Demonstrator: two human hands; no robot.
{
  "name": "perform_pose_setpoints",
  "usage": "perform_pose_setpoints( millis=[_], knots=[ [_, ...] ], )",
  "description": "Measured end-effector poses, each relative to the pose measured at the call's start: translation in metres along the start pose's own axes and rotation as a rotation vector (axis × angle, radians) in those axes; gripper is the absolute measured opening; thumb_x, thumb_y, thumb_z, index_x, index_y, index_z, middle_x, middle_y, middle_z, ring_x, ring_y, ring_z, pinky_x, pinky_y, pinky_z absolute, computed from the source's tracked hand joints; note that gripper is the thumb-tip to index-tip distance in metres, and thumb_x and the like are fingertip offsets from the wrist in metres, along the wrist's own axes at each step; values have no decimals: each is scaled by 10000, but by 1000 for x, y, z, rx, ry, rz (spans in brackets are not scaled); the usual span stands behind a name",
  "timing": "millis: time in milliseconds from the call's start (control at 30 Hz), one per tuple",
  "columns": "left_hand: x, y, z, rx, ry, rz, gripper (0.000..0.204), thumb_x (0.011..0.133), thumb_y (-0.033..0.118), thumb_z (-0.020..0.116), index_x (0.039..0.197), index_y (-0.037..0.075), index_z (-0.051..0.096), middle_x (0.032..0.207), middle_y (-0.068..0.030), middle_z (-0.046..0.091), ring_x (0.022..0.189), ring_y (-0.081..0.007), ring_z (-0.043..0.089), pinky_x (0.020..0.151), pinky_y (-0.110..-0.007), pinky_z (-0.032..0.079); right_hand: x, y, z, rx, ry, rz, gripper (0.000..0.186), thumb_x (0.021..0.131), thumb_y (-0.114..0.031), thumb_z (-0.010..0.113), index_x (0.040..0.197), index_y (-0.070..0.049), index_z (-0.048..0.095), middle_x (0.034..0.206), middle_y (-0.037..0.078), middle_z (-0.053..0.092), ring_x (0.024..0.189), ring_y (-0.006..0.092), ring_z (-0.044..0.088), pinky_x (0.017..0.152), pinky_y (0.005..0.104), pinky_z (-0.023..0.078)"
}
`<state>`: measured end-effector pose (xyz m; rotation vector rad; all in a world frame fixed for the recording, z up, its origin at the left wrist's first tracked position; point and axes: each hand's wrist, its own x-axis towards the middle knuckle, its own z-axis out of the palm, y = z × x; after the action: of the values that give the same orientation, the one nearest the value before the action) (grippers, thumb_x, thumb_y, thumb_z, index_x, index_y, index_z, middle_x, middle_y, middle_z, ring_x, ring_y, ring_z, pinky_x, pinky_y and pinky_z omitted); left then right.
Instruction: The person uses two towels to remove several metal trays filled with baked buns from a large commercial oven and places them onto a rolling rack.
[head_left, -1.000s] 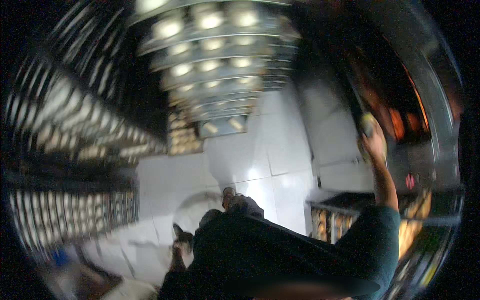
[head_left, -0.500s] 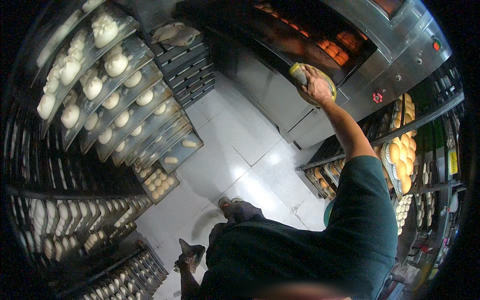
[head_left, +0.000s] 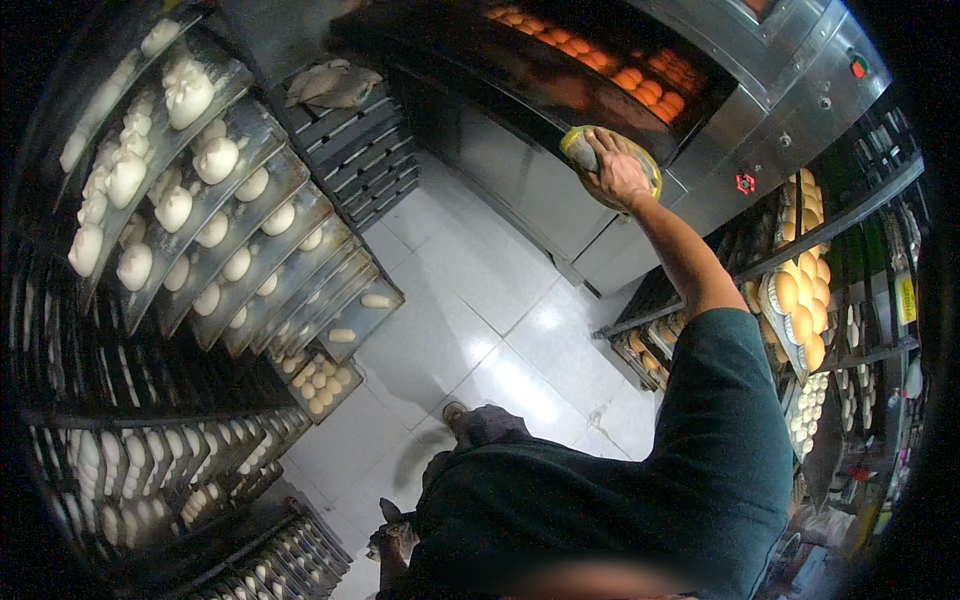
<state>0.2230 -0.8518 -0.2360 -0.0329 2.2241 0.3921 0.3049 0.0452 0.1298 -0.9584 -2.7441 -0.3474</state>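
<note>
My right hand [head_left: 622, 178] presses a grey pad with a yellow edge [head_left: 578, 150] against the oven door's outer edge, its fingers closed over the pad. Beyond it, the dark oven door [head_left: 450, 75] is tipped down, and rows of round buns [head_left: 645, 92] glow orange inside the oven. Low beside my body hangs my left hand [head_left: 393, 545], closed on a dark grey cloth [head_left: 390, 512]; the shirt hides part of that arm.
On the left, a rack holds slanted trays [head_left: 290, 205] of pale dough pieces. Folded cloths [head_left: 335, 84] top a dark rack at the back. Baked buns [head_left: 800, 290] fill racks on the right. A red valve knob [head_left: 745, 184] juts from the oven front. White floor tiles [head_left: 480, 270] lie between.
More of the buns inside the oven shows now. My right hand and its pad sit slightly lower and further left in view. My left hand, with the cloth, has dropped closer to my body.
</note>
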Motion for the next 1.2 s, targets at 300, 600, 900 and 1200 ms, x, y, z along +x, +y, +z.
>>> perform_pose_setpoints(
  millis=[300, 600, 900, 1200],
  knots=[
    [24, 20, -2, -17, -19, 39, 451, 898, 361, 641, 1174, 4, 622, 1025, -183, 691, 959, -355, 664, 812, -416, 527, -2, 6, 2, 44, 3, -14, 745, 802, -240, 716, 1453, -89, 384, 1486, 173, 389, 1369, 380, 358, 1154, 448, 306],
    [36, 50, -1, -74, -23, 101, 444, 896, 364, 641, 1161, 8, 630, 1007, -187, 696, 946, -357, 670, 805, -416, 532, 0, -8, -13, 53, -5, 3, 763, 802, -257, 713, 1451, -49, 370, 1471, 203, 396, 1375, 385, 352, 1155, 447, 301],
    [35, 59, 5, -43, -49, 99, 437, 894, 368, 641, 1148, 12, 638, 990, -191, 700, 933, -359, 675, 798, -416, 536, 0, -2, -6, 44, 18, -18, 787, 778, -245, 723, 1455, -55, 371, 1469, 197, 409, 1362, 399, 371, 1146, 454, 316],
    [36, 92, -6, -5, -73, 166, 431, 892, 371, 642, 1136, 16, 646, 972, -195, 705, 920, -362, 680, 790, -416, 540, -2, 5, -1, 76, 37, -14, 718, 814, -248, 693, 1446, -76, 398, 1475, 181, 410, 1348, 403, 392, 1135, 455, 331]
  ],
)
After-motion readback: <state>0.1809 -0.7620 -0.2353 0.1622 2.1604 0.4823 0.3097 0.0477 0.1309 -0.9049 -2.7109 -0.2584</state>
